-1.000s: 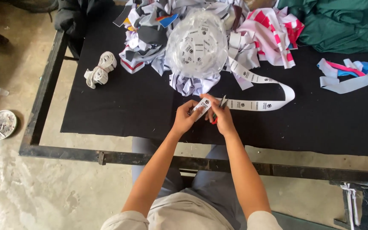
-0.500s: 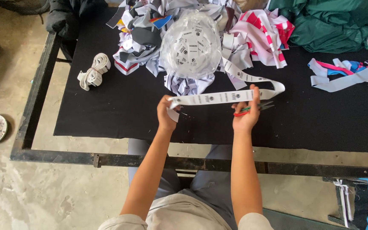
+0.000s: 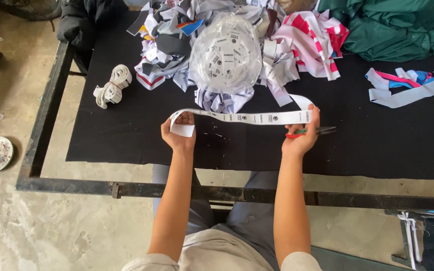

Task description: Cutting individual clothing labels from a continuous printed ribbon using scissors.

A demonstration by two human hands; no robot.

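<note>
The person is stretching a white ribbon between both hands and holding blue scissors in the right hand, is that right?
Not quite: the scissors have red handles, not blue. The head view shows them in the right hand, which also holds one end of the white ribbon; the left hand holds the other end, with the ribbon stretched between them.

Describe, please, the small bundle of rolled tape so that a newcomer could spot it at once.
On the black table, look toward its left side, away from the big heap of scraps. The rolled white bundle lies alone there, tied round the middle, unlike the loose strips.
</note>
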